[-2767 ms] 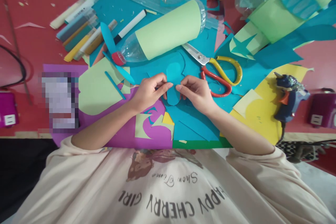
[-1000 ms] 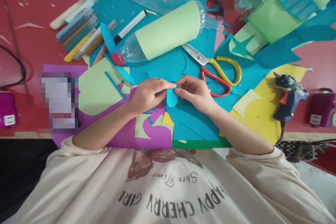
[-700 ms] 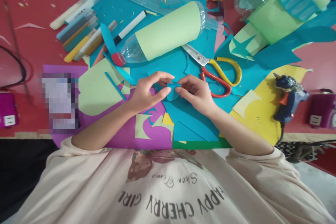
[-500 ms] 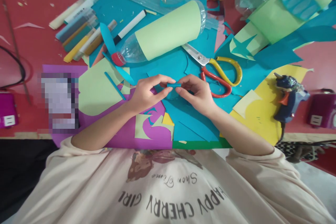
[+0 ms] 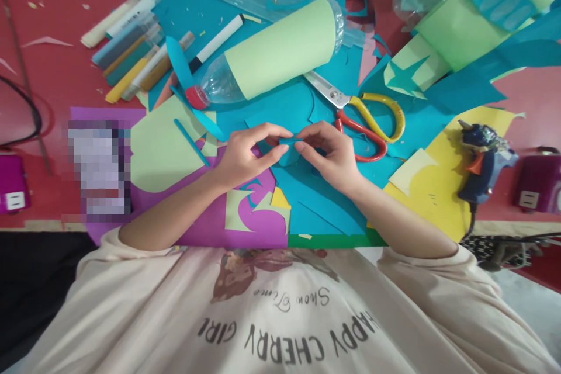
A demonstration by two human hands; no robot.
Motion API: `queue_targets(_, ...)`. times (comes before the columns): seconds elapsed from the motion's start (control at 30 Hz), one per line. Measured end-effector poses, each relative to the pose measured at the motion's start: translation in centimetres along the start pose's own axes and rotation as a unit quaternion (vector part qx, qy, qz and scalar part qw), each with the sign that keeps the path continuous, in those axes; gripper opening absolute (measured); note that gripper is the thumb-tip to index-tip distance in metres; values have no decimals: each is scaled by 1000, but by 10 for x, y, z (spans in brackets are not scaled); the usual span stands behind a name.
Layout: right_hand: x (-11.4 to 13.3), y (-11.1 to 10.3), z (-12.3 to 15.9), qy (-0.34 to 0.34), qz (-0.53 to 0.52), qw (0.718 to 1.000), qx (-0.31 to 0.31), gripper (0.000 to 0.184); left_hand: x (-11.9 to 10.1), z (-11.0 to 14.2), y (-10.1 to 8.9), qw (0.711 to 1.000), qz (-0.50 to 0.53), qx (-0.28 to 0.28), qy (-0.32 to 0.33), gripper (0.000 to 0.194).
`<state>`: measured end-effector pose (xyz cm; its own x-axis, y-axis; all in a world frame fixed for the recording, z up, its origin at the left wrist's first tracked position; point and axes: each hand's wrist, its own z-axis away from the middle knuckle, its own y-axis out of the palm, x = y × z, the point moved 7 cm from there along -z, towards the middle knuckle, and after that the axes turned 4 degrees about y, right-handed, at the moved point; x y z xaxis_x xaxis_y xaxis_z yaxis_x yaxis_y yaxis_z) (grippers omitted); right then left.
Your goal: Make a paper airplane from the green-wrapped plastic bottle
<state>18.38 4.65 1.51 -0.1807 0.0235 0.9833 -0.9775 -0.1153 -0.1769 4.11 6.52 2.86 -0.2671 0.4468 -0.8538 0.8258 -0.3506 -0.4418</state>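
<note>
Between my two hands is a small piece of blue paper [image 5: 288, 142], pinched at both ends. My left hand [image 5: 248, 152] grips its left end between thumb and fingers. The thumb and fingertips of my right hand [image 5: 331, 152] close on the right end. Part of the paper is hidden by my fingers. Beyond my hands lies a clear plastic bottle [image 5: 219, 79] with a red cap, wrapped in light green paper [image 5: 283, 49]. Scissors [image 5: 350, 105] with one yellow and one red handle rest just past my right hand.
Several markers [image 5: 131, 41] lie at the upper left. A phone-like blurred object [image 5: 99, 169] is on the left, a blue glue gun [image 5: 480, 163] on the right. Paper scraps [image 5: 258, 210] and blue sheets [image 5: 324, 204] cover the table. Another green-wrapped bottle [image 5: 460, 29] is at the upper right.
The blue paper between my fingers looks more opened out than the narrow strip it showed before. My right fingertips have shifted slightly on it. Everything else stays in place.
</note>
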Motion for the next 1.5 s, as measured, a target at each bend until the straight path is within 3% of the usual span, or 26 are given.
queue_targets(0.57, -1, 1, 0, 1, -10, 1000, 5, 41, 3, -1, 0, 1000, -15, 0, -23, 19)
queue_targets(0.87, -1, 2, 0, 10, -26, 999, 16, 34, 3, -2, 0, 1000, 15, -6, -19, 15)
queue_targets(1.07, -6, 2, -2, 46, -50, 998, 15, 38, 11, -1, 0, 995, 55, 3, -84, 28)
queue_targets(1.5, -7, 2, -5, 53, -69, 996, 25, 39, 13, -2, 2, 996, 32, 17, -85, 29)
